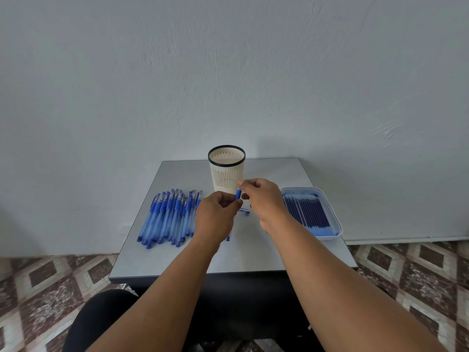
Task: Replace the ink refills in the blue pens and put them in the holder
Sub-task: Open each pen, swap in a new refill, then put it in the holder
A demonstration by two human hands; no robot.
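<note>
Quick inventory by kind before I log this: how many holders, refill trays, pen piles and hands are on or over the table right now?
Holders: 1, the cream holder, nothing showing above its rim.
Refill trays: 1, the tray full of refills.
Pen piles: 1, the pile of blue pens; single pens too overlapped to count.
Hands: 2, left hand and right hand, both pinching a blue pen part.
Total: 5.

A plain, pale blue-grey plastered wall (228,72) fills the far half of the scene, evenly and softly lit, with faint scuff marks at right. A small square table (253,252) with a grey top and dark near edge stands against it. The floor (43,275) is tiled in a brown, maroon and cream diamond pattern, visible at near left and near right.
</note>
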